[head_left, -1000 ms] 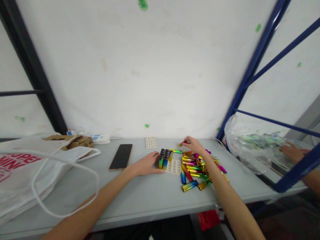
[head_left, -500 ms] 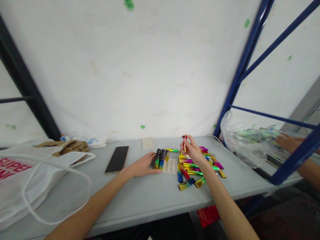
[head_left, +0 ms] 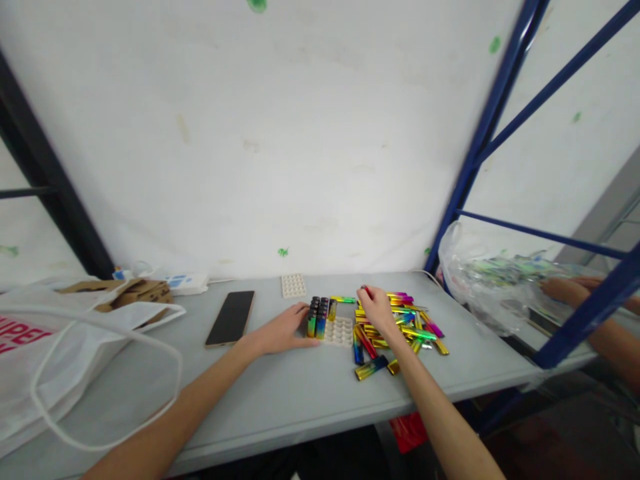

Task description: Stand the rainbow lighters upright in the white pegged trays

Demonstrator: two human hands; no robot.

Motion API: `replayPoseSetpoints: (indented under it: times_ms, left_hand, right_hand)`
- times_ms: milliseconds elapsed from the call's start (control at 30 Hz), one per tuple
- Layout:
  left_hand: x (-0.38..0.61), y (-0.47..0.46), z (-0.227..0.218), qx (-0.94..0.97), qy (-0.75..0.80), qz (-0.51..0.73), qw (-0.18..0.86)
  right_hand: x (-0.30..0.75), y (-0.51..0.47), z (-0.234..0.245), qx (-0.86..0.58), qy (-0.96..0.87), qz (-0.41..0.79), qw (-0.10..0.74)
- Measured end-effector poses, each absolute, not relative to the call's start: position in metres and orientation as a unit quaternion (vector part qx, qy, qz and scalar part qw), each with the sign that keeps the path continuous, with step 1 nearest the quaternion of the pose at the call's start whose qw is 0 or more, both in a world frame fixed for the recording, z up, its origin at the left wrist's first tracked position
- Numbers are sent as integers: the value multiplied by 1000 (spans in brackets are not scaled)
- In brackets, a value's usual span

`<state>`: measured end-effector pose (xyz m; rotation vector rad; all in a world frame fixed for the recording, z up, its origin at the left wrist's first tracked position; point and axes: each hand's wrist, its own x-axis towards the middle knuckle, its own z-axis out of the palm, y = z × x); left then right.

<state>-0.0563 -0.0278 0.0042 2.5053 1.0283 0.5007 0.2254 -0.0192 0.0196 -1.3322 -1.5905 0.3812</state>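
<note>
My left hand (head_left: 285,330) curls round the left end of a pale tray with rows of round cups (head_left: 340,331), its thumb along the front and its fingers behind. Several shiny lighters (head_left: 316,319) with black tops stand upright in the tray's left part, and a yellow one (head_left: 333,309) stands beside them. To the right, my right hand (head_left: 376,310) is closed round a lighter; only its red end (head_left: 367,291) shows above the fingers. Below and beside that hand lies a loose pile of metallic lighters (head_left: 417,333) in gold, green, blue, red and pink.
A second cupped tray (head_left: 293,286) lies near the wall. On the left are a dark phone (head_left: 231,318) and a white plastic bag (head_left: 55,373) with a looped handle. A blue metal frame (head_left: 463,180), a clear bag (head_left: 480,280) and another person's hand (head_left: 565,291) are at right.
My right hand has turned over with the lighter and lowered slightly, so the fingers now cover most of it. My left hand keeps its place at the tray. The view has shifted slightly.
</note>
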Motion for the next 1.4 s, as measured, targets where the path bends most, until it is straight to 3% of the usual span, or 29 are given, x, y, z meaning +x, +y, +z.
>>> replayPoseSetpoints:
  times_ms: [533,700,800,1067,1400]
  left_hand:
    - [-56,-28,2,893,358,192,193]
    - [-56,-26,-1,894,350,200,193]
    - [-56,-26,-2,896,349,200,190]
    - [-55,-29,3,897,351,192,188]
    - [-55,-28,0,898,344,210,178]
  right_hand:
    - [215,-39,32,-496,-739,102,444]
    - [212,-44,39,-411,-834,53,364]
    - [212,-47,44,-442,-844,-9,303]
    - [224,-50,53,-426,-862,124,246]
    - [203,-48,36,-464,-869,57,161]
